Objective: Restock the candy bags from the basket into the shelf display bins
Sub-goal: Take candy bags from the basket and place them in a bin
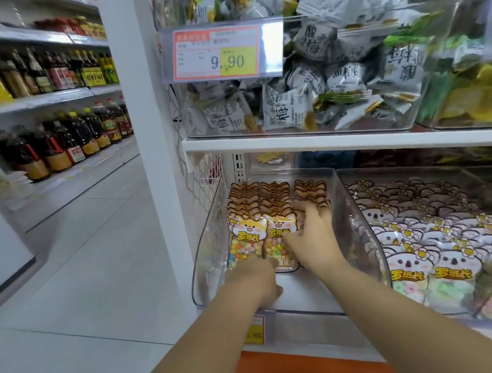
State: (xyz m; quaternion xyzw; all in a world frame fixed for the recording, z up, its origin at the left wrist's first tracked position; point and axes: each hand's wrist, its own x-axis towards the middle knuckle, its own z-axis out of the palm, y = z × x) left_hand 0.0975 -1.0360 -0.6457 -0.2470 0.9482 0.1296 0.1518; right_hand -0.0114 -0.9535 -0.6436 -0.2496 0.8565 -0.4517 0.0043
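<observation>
A clear display bin (205, 245) on the lower shelf holds three rows of orange fox-faced candy bags (248, 229) standing upright. My left hand (255, 280) reaches over the bin's front edge, fingers curled at the bottom of the front bag in the left row. My right hand (313, 240) lies over the right row, fingers spread and pressing on the bag tops, thumb against the middle row's front bag (278, 236). The basket is not in view.
A neighbouring clear bin (354, 209) to the right is full of koala-faced candy bags (454, 263). Above, a shelf board (322, 141) carries a bin of grey plum snack packs (313, 83) with a price tag (218, 53). An aisle with oil bottles (65, 138) runs left.
</observation>
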